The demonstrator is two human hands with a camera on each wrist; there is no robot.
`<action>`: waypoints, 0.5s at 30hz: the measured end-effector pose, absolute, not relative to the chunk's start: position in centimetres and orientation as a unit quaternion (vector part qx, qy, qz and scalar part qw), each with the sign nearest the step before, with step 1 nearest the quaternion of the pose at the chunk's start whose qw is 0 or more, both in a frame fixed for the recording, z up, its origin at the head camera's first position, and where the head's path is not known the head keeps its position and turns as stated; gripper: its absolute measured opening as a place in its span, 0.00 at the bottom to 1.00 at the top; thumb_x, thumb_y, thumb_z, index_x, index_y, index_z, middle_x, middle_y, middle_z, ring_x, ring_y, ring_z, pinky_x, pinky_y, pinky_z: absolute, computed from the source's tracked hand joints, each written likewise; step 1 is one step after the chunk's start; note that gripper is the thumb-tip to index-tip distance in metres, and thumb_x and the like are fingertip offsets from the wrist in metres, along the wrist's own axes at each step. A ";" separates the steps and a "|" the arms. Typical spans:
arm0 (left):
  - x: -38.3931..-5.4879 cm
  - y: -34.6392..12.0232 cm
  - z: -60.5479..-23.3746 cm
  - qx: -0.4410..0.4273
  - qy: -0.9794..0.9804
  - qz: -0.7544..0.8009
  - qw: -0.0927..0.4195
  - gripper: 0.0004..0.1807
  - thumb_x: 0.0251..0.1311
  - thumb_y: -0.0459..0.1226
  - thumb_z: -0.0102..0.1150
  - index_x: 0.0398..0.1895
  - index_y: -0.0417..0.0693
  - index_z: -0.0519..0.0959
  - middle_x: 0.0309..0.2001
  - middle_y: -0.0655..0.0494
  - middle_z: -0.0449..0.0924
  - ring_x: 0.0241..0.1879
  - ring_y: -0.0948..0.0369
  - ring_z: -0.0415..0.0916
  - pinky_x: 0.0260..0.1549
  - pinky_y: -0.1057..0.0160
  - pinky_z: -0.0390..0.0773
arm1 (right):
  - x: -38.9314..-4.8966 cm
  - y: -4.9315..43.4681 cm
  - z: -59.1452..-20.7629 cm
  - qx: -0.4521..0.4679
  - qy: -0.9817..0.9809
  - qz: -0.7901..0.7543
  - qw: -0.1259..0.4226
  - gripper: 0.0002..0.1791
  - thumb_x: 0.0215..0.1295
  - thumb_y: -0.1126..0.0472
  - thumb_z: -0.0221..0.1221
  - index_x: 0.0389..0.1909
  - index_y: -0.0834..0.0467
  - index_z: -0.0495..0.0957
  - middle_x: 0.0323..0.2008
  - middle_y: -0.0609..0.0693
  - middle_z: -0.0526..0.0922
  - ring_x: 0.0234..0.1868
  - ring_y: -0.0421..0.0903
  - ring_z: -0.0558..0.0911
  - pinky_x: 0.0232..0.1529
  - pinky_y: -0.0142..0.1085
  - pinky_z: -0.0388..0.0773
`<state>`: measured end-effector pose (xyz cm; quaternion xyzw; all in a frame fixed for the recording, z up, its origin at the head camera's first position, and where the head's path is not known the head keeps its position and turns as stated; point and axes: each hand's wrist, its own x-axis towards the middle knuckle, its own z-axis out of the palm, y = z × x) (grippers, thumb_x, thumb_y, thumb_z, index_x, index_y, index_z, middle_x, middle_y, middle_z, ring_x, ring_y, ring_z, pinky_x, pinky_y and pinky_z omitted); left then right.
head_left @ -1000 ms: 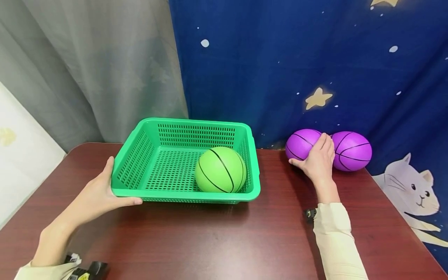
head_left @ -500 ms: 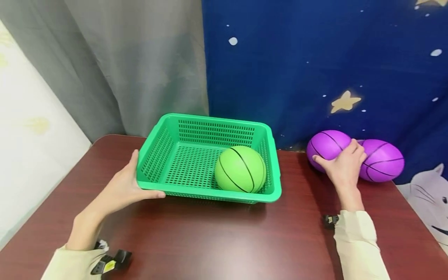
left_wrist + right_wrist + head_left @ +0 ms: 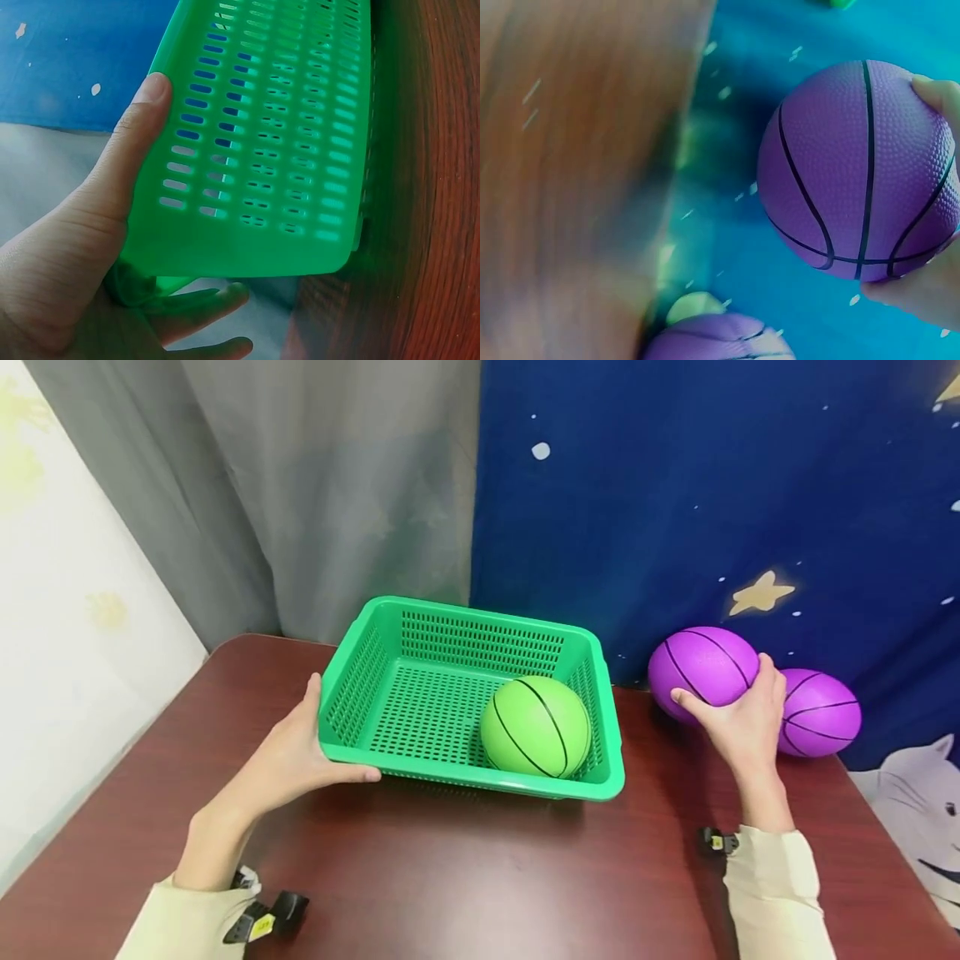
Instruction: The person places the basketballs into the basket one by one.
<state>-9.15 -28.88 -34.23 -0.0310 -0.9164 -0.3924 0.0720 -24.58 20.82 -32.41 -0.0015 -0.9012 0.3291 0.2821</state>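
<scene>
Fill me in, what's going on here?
A person's left hand grips the basket at its near left corner, while the right hand holds a purple ball, which looks clear of the table. A green ball sits in the basket's right side. A second purple ball rests farther right.

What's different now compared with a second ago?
The right hand, already on the left round purple black-lined ball, now grips it and has raised it and brought it leftward. The head view has swung too, shifting the scene rightward. Nothing was let go. Unchanged: the left hand holds the rectangular green plastic basket; the round lime-green black-lined ball sits inside; the right purple ball stays put.
</scene>
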 end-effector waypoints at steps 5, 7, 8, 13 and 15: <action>-9.2 -28.8 -33.6 -0.038 -0.923 -0.378 0.059 0.75 0.30 0.61 0.74 0.73 0.49 0.30 0.66 0.46 0.55 0.60 0.48 0.61 0.49 0.43 0.66 | -23.2 19.9 -31.4 0.010 -0.895 0.343 0.285 0.62 0.36 0.46 0.75 0.70 0.58 0.49 0.64 0.60 0.58 0.62 0.57 0.60 0.59 0.56 0.58; -9.2 -28.8 -33.6 -0.039 -0.925 -0.375 0.057 0.75 0.31 0.60 0.74 0.73 0.50 0.29 0.66 0.45 0.56 0.60 0.47 0.61 0.49 0.42 0.66 | -22.9 19.6 -30.7 0.015 -0.893 0.346 0.286 0.62 0.36 0.46 0.75 0.71 0.57 0.49 0.64 0.59 0.58 0.62 0.57 0.61 0.58 0.56 0.59; -9.2 -28.9 -33.6 -0.040 -0.924 -0.375 0.060 0.74 0.31 0.60 0.74 0.73 0.50 0.31 0.63 0.46 0.59 0.58 0.48 0.63 0.48 0.43 0.67 | -22.8 19.3 -30.3 0.018 -0.892 0.349 0.287 0.62 0.36 0.46 0.75 0.71 0.57 0.50 0.63 0.59 0.59 0.61 0.57 0.62 0.58 0.56 0.60; -9.4 -28.9 -33.6 -0.051 -0.926 -0.367 0.072 0.64 0.31 0.58 0.75 0.69 0.50 0.45 0.53 0.51 0.68 0.52 0.51 0.68 0.42 0.46 0.69 | -22.1 18.4 -29.1 0.028 -0.879 0.369 0.303 0.61 0.33 0.45 0.76 0.69 0.57 0.54 0.61 0.58 0.63 0.58 0.56 0.66 0.55 0.54 0.63; -9.6 -28.9 -33.7 -0.057 -0.926 -0.366 0.076 0.61 0.32 0.56 0.76 0.67 0.50 0.48 0.50 0.52 0.69 0.50 0.51 0.68 0.40 0.47 0.68 | -21.8 18.0 -28.2 0.037 -0.873 0.374 0.311 0.60 0.33 0.44 0.76 0.69 0.56 0.55 0.60 0.57 0.64 0.57 0.55 0.67 0.54 0.53 0.64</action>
